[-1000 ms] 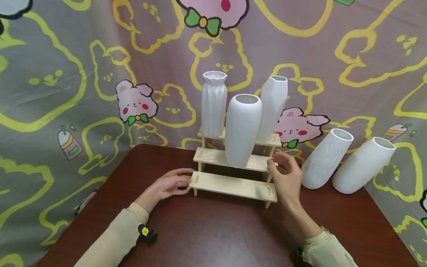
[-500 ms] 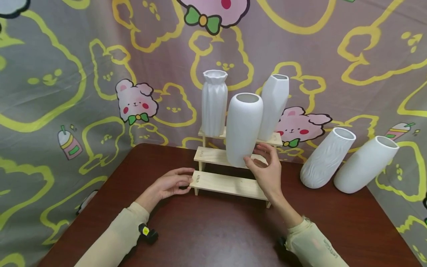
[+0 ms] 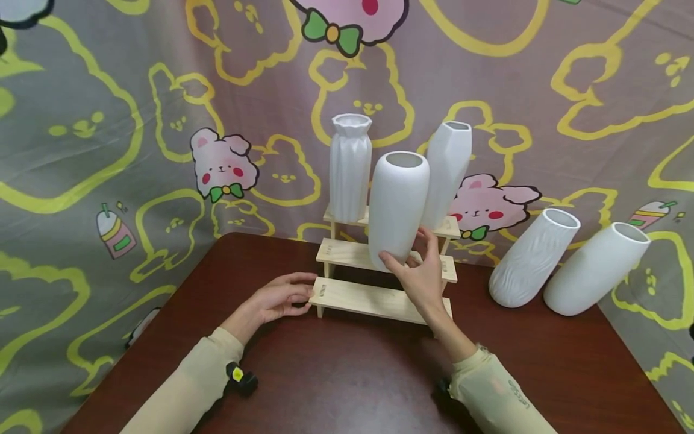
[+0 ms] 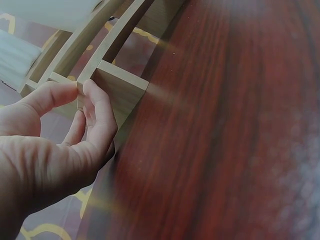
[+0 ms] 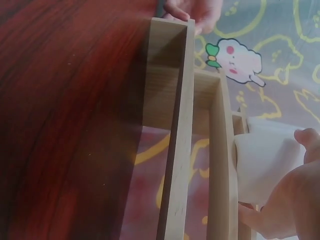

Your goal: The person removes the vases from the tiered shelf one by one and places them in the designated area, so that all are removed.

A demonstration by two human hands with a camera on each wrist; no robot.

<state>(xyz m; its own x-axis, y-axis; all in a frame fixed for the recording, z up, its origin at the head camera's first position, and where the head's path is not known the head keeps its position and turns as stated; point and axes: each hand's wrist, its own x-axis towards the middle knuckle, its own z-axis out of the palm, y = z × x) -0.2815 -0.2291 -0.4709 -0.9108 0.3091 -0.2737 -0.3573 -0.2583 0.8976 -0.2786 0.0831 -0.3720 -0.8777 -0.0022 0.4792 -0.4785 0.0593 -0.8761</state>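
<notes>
My left hand point(image 3: 282, 296) pinches the left end of the lowest step of a pale wooden three-step display stand point(image 3: 374, 301), thumb and index finger on the board's end in the left wrist view. A smooth white vase point(image 3: 398, 205) stands on the middle step. Round its lower part my right hand point(image 3: 420, 274) curls, thumb at the front and fingers at its right side. The right wrist view shows the base of this vase point(image 5: 270, 162) at the middle board. On the top step are a pleated white vase point(image 3: 349, 175) at left and a faceted white vase point(image 3: 447, 175) at right.
Two more white vases, one with a wavy relief point(image 3: 534, 259) and one smooth and rounded point(image 3: 593, 268), stand on the dark red-brown table point(image 3: 336, 367) right of the stand. A cartoon-print curtain point(image 3: 282, 120) hangs close behind the stand.
My right hand has moved left from the right end of the middle step to the smooth vase and has taken hold of its lower part. The left hand has stayed at the stand.
</notes>
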